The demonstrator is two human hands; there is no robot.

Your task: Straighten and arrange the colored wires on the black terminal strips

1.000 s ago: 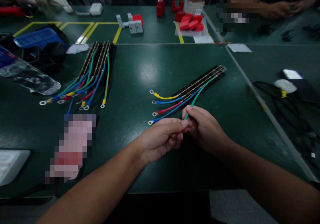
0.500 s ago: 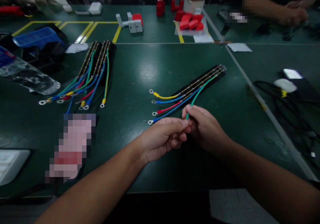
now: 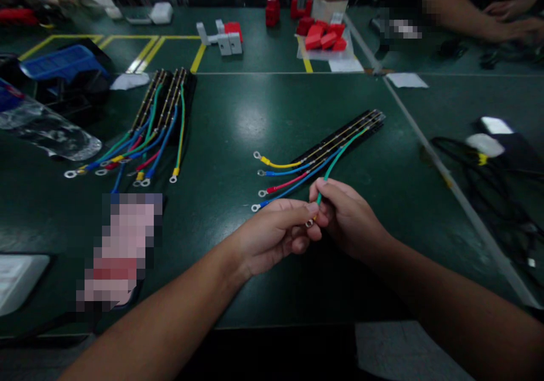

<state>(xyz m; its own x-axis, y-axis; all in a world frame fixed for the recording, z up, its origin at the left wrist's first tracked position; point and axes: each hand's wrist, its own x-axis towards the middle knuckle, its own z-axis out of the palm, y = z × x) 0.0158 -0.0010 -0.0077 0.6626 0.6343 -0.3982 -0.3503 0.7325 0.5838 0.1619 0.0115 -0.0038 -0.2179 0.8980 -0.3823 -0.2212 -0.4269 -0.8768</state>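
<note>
A green wire (image 3: pixel 334 163) runs from a black terminal strip (image 3: pixel 340 140) down into my hands. Near its end, my left hand (image 3: pixel 283 231) pinches it between thumb and fingers; a ring terminal (image 3: pixel 310 223) shows at the left fingertips. Just above, my right hand (image 3: pixel 346 214) grips the same wire with thumb and forefinger, and the two hands touch. Beside them a yellow wire (image 3: pixel 280 165), a red wire (image 3: pixel 284 185) and two blue wires fan out leftward from the strip. Each of these ends in a ring terminal lying on the green table (image 3: pixel 221 131).
To the left lie two more wired strips (image 3: pixel 170 103), a clear plastic bottle (image 3: pixel 51 126), a blue bin (image 3: pixel 62 63) and a pixelated phone (image 3: pixel 123 245). Red parts (image 3: pixel 325 36) and grey blocks (image 3: pixel 229 43) sit at the back. Black cables (image 3: pixel 480 182) lie right; a co-worker's arms (image 3: pixel 471 15) show behind.
The ring terminal at the green wire's end has come into sight at my left fingertips. Both hands stay almost in place. The co-worker's arm has shifted slightly right.
</note>
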